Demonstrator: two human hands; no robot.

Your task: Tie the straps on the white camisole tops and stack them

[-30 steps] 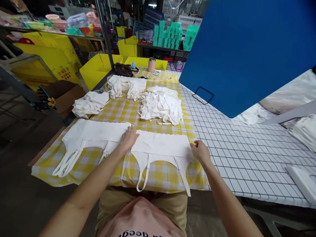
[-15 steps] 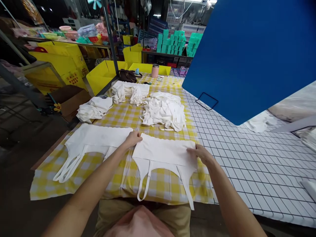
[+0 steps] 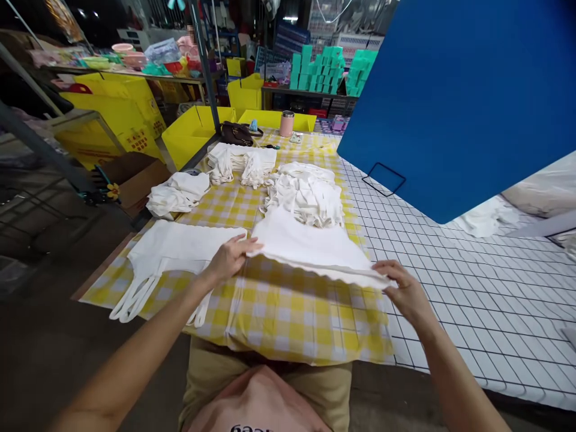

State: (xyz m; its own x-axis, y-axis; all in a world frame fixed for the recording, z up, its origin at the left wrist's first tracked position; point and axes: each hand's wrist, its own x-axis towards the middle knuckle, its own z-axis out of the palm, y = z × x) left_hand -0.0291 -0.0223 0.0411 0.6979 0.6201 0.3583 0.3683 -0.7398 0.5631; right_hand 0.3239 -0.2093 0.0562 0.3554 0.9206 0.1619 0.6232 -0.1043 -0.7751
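A white camisole top [image 3: 310,243] is stretched between my two hands, its wavy hem towards me and lifted off the cloth. My left hand [image 3: 231,257] pinches the hem's left corner. At the right corner, my right hand [image 3: 400,285] grips the hem between thumb and fingers. The straps are out of sight on the far side. Left of it, another white camisole [image 3: 180,243] lies flat with its straps towards me. Just beyond the held one sits a loose heap of white garments [image 3: 301,192].
A yellow checked cloth [image 3: 288,324] covers the near table, with a neat white stack [image 3: 245,157] and a crumpled white pile [image 3: 177,193] farther back. A pink tumbler [image 3: 287,124] and dark bag [image 3: 237,133] stand behind. A large blue panel [image 3: 450,108] hangs over the grid-patterned surface [image 3: 450,288].
The camisole between my hands has flipped over: its hem was away from me with straps towards me, and now the hem faces me. My right hand has moved right and nearer.
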